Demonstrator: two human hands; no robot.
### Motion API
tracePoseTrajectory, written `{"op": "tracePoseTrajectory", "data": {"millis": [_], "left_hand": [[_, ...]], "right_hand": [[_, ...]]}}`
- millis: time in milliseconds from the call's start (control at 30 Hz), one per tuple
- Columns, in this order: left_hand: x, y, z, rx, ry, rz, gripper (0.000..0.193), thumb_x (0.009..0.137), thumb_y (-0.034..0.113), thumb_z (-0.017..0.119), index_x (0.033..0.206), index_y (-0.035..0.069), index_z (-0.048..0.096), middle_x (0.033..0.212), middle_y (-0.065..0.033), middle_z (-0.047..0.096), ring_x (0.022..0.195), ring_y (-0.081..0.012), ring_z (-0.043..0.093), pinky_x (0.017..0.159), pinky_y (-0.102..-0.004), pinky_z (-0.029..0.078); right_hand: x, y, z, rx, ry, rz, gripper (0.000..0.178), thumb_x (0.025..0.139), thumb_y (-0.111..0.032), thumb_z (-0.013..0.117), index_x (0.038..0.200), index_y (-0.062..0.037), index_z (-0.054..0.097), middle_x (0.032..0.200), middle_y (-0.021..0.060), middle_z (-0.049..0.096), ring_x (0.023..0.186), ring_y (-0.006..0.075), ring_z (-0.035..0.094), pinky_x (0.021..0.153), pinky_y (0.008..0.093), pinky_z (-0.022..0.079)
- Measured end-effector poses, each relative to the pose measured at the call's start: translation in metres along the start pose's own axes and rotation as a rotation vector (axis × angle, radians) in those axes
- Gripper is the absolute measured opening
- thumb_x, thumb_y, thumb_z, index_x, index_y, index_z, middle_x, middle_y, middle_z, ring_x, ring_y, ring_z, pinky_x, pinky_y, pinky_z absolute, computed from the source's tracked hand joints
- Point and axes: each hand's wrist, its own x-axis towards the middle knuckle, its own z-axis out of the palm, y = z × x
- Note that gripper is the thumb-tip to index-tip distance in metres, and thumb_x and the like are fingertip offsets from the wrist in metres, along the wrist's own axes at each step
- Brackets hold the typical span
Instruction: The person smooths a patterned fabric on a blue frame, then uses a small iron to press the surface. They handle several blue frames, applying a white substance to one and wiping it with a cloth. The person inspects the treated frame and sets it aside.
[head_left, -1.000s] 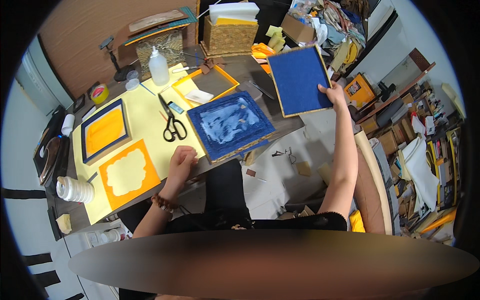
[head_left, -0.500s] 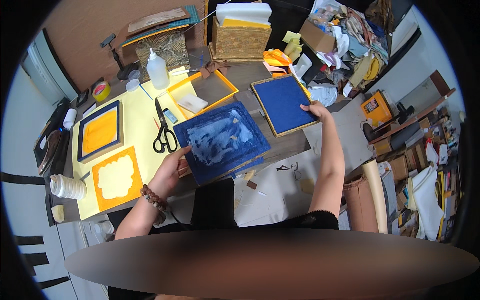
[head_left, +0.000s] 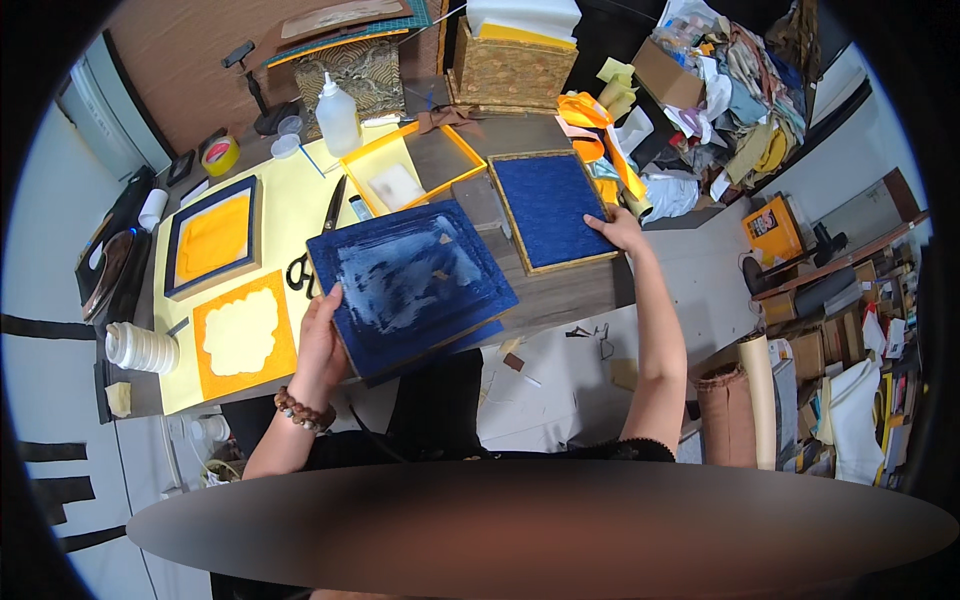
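Note:
My left hand [head_left: 322, 330] is closed on the left edge of a dark blue cloth-covered board [head_left: 465, 262], thumb on top. Whitish smears, like glue, and a few small tan scraps mark its face. The board tilts over the table's front edge and hides part of the black scissors [head_left: 303, 272]. To its right, my right hand [head_left: 622, 232] grips the right edge of a second blue panel [head_left: 550, 205] with gold-patterned sides, thumb on its top face; the fingers underneath are hidden. I cannot tell whether this panel rests on the table.
Behind the boards are a yellow-edged tray [head_left: 458, 150] and a squeeze bottle [head_left: 338, 118]. On the yellow sheet [head_left: 270, 225] at left lie a blue-framed yellow panel [head_left: 213, 235] and an orange cut-out sheet [head_left: 240, 335]. A white thread spool [head_left: 142, 347] stands front left.
Both blue boards have shifted left over the table, and the smeared one now covers more of the scissors. The view itself has moved slightly. Both hands keep their hold.

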Motion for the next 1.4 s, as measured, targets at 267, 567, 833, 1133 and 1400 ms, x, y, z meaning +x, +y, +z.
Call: {"op": "tracePoseTrajectory", "data": {"millis": [267,567,833,1133,1400], "left_hand": [[-0.007,0.017,-0.055,-0.084,0.039,0.023,0.038,0.102,0.022,0.065,0.133,0.003,0.054,0.127,-0.0119,0.068,0.116,-0.0243,0.067,0.102,-0.0408,0.056],[-0.017,0.034,-0.073,-0.262,-0.06,0.024,0.043,0.101,0.025,0.066,0.136,0.002,0.058,0.129,-0.0136,0.068,0.115,-0.0268,0.069,0.098,-0.043,0.058],[-0.037,0.059,-0.122,-0.311,0.027,0.125,0.043,0.102,0.028,0.063,0.137,0.002,0.058,0.128,-0.0136,0.069,0.114,-0.0269,0.069,0.098,-0.0433,0.058],[-0.015,0.056,-0.133,-0.214,0.019,0.079,0.045,0.102,0.028,0.062,0.139,0.003,0.055,0.131,-0.0129,0.068,0.117,-0.0266,0.067,0.101,-0.0422,0.055],[-0.007,0.046,-0.126,-0.095,-0.037,0.055,0.047,0.104,0.03,0.059,0.141,0.003,0.052,0.132,-0.0126,0.066,0.117,-0.0248,0.066,0.1,-0.0409,0.055]], "right_hand": [[-0.028,-0.03,0.044,-0.321,0.459,-0.256,0.084,0.087,-0.061,0.07,0.151,-0.0108,0.049,0.154,0.025,0.04,0.145,0.0453,0.032,0.119,0.0582,0.028],[-0.01,-0.101,0.08,-0.437,0.097,-0.363,0.062,0.105,-0.06,0.035,0.162,-0.0353,0.029,0.172,0.0059,0.015,0.158,0.0382,0.01,0.123,0.0642,0.009],[-0.025,-0.115,0.085,-0.545,0.099,-0.347,0.056,0.108,-0.053,0.035,0.157,-0.0262,0.042,0.165,0.0117,0.035,0.152,0.0369,0.031,0.122,0.0577,0.024],[-0.076,-0.171,0.101,0.163,0.566,-0.491,0.031,0.1,-0.024,0.065,0.079,-0.0018,0.067,0.071,0.0176,0.068,0.065,0.0395,0.066,0.06,0.0443,0.052],[-0.145,-0.178,0.118,0.596,0.291,-0.348,0.032,0.092,-0.003,0.075,0.123,-0.0029,0.069,0.105,0.0082,0.075,0.091,0.0117,0.069,0.084,0.0264,0.055]]}}
